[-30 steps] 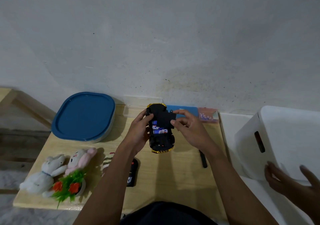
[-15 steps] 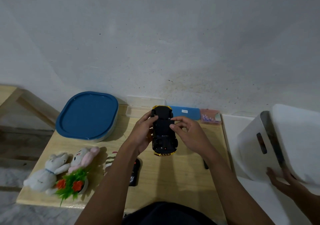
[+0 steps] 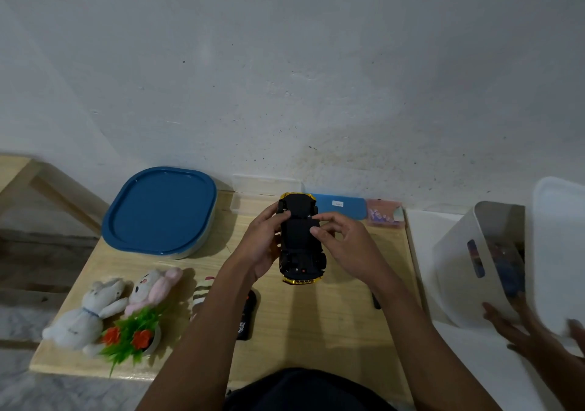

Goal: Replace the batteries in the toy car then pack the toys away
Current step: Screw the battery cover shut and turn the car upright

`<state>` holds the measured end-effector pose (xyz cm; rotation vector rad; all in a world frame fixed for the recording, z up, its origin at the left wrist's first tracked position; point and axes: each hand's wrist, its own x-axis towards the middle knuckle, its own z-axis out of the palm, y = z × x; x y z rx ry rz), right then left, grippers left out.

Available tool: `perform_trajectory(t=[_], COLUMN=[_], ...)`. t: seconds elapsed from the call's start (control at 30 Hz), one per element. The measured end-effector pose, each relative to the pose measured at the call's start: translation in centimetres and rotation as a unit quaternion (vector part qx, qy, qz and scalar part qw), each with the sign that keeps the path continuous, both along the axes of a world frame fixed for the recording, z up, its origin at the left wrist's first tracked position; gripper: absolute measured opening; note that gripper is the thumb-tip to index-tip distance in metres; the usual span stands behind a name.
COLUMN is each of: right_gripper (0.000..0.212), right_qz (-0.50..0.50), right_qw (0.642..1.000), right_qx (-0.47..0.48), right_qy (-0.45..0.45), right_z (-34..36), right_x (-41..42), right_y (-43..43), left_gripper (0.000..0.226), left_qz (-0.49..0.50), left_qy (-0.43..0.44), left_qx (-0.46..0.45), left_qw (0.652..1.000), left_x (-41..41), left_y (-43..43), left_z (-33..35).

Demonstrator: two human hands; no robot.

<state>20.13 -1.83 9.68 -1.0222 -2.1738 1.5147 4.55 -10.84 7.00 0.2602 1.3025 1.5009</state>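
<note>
Just right of the blue box (image 3: 160, 211), over the surface (image 3: 316, 331), the left hand (image 3: 261, 247) grasps the upturned toy car (image 3: 300, 252) with curled fingers (image 3: 282, 215); the right hand (image 3: 346, 247) pinches at its underside. If the battery cover (image 3: 299, 233) isn't latched, it may pop loose.
</note>
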Motion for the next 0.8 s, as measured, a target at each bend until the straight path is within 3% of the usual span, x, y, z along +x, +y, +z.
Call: perform_trajectory(t=[0.17,0.43,0.57,0.7,0.8], right_gripper=[0.02,0.034,0.057,0.035,0.026], right_qz=[-0.013,-0.052,-0.092,-0.07,-0.086], right_qw=[0.995,0.995,0.995,0.978,0.965], right_qx=[0.098,0.082,-0.044,-0.194,-0.244], right_qy=[-0.023,0.003,0.013,0.035,0.051], right_z=[-1.1,-1.4,-1.2,-1.1,-0.9], right_x=[-0.1,-0.7,-1.0,-1.1,-1.2], right_y=[0.1,-0.7,-1.3,-1.0,-1.3], left_gripper=[0.03,0.03,0.03,0.03,0.031], left_qz=[0.002,0.0,0.001,-0.02,-0.043], left_qy=[-0.001,0.009,0.009,0.011,0.006], left_qx=[0.005,0.007,0.008,0.024,0.034], left_qw=[1.0,1.0,1.0,0.999,0.998], left_x=[-0.4,-0.4,-0.5,-0.2,-0.1], left_y=[0.0,0.1,0.0,0.0,-0.2], left_z=[-0.1,0.4,0.5,0.6,0.9])
